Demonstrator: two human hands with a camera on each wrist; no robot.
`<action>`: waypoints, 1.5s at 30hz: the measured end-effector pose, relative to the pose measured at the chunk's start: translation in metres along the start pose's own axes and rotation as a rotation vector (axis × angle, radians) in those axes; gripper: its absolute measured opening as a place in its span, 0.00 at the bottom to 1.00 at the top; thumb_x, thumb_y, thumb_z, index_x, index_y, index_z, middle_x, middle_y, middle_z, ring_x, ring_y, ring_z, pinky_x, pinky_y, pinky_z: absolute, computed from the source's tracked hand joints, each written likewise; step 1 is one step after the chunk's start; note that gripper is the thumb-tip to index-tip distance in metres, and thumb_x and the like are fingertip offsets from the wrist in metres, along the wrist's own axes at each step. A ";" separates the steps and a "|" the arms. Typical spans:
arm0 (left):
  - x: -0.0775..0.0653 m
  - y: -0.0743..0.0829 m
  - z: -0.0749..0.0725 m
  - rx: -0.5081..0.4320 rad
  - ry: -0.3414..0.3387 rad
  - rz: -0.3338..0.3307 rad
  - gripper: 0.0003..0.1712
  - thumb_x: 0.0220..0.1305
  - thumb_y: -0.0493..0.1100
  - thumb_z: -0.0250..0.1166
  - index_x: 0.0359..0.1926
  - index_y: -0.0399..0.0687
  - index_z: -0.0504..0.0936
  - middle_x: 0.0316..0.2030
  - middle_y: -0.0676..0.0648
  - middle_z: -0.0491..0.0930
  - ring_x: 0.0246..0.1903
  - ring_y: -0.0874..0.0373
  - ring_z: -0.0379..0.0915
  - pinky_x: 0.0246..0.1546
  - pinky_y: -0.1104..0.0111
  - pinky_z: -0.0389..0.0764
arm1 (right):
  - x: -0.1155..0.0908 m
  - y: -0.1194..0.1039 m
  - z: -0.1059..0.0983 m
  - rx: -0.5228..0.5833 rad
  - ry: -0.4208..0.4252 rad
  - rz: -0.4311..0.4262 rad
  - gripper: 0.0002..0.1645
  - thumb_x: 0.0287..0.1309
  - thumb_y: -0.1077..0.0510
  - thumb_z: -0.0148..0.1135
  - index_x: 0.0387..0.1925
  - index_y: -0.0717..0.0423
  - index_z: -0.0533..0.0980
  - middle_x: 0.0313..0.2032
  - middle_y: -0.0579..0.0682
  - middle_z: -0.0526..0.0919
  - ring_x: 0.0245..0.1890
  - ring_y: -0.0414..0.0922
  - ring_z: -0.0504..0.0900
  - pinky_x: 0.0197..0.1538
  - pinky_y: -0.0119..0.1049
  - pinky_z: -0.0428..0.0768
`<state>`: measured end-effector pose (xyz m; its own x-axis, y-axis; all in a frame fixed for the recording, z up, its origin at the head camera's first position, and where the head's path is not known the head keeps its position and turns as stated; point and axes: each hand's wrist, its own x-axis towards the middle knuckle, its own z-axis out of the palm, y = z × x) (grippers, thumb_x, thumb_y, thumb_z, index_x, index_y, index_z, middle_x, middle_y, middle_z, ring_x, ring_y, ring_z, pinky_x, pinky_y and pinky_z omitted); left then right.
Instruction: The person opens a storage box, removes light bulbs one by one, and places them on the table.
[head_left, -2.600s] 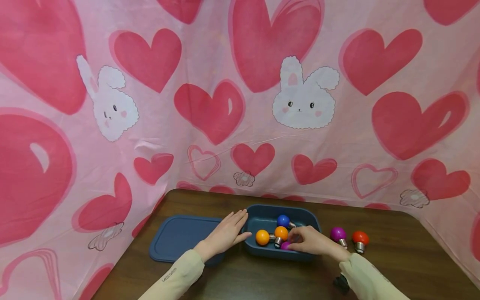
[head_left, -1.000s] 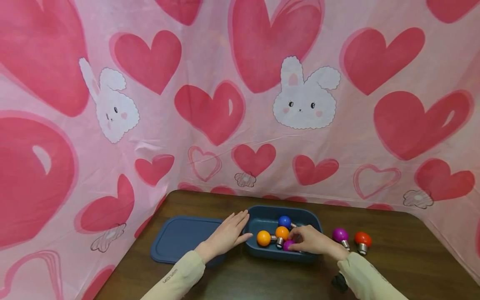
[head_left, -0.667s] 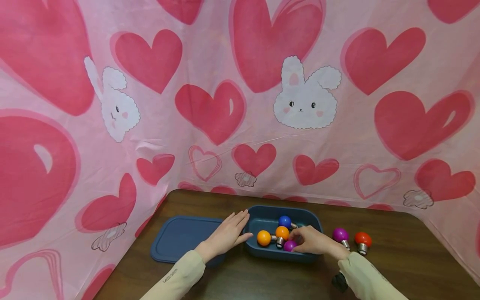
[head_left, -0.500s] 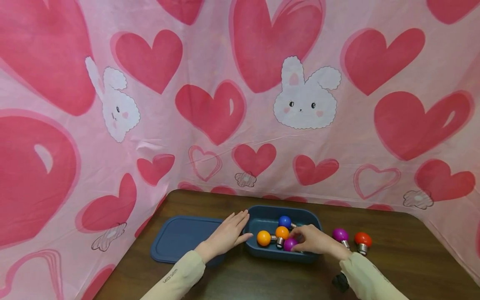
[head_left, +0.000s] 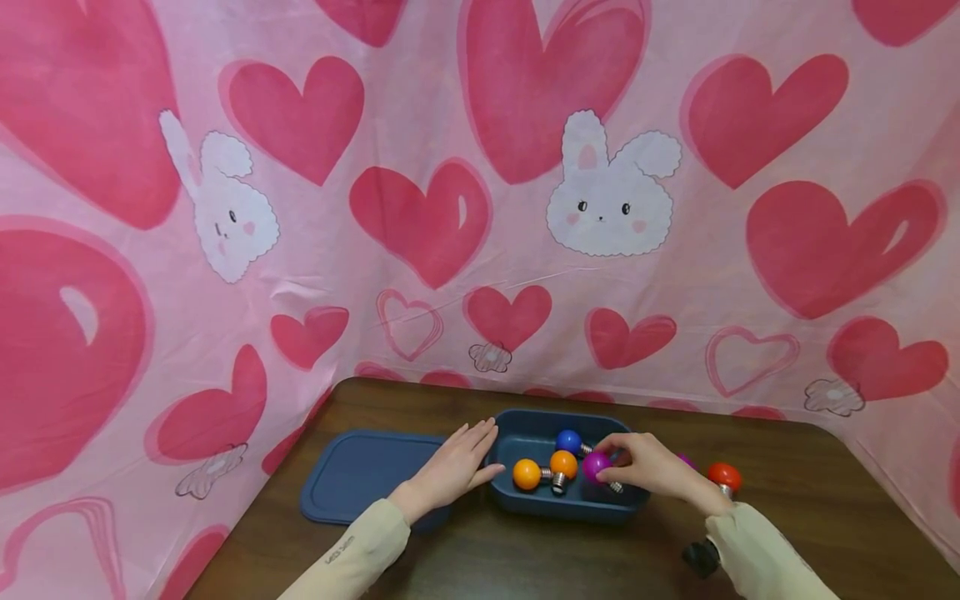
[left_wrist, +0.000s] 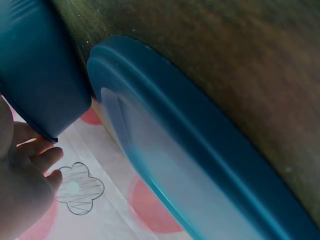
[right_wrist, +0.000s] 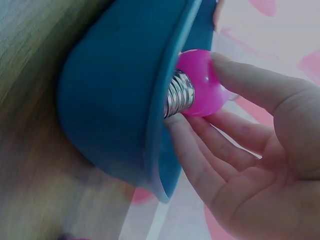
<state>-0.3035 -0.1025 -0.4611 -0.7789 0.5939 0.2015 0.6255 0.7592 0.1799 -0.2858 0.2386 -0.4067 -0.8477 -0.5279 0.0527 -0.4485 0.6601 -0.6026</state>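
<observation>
Right hand (head_left: 651, 471) pinching a magenta bulb (head_left: 597, 467) between thumb and fingers, just above the right end of the blue tub (head_left: 525, 500) on the worktop (head_left: 787, 533), metal screw base pointing toward the rim. Left hand (head_left: 452, 468) spread flat, fingers straight, resting against the tub's left wall and partly over the blue lid (head_left: 352, 475) beside it. Inside the tub: two orange bulbs (head_left: 527, 474) and a blue bulb (head_left: 567, 441); outside, right of the hand, a red bulb (head_left: 722, 477).
</observation>
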 end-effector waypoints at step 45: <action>0.001 0.000 0.000 0.009 0.007 0.010 0.39 0.72 0.63 0.52 0.73 0.43 0.64 0.74 0.45 0.63 0.74 0.50 0.59 0.76 0.52 0.59 | -0.060 0.038 -0.057 -0.186 0.274 0.213 0.22 0.56 0.44 0.70 0.47 0.53 0.82 0.42 0.51 0.88 0.40 0.44 0.84 0.39 0.37 0.81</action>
<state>-0.3037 -0.1019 -0.4612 -0.7725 0.5992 0.2102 0.6324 0.7558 0.1696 -0.2683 0.3261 -0.3871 -0.9602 -0.2229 0.1681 -0.2768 0.8385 -0.4694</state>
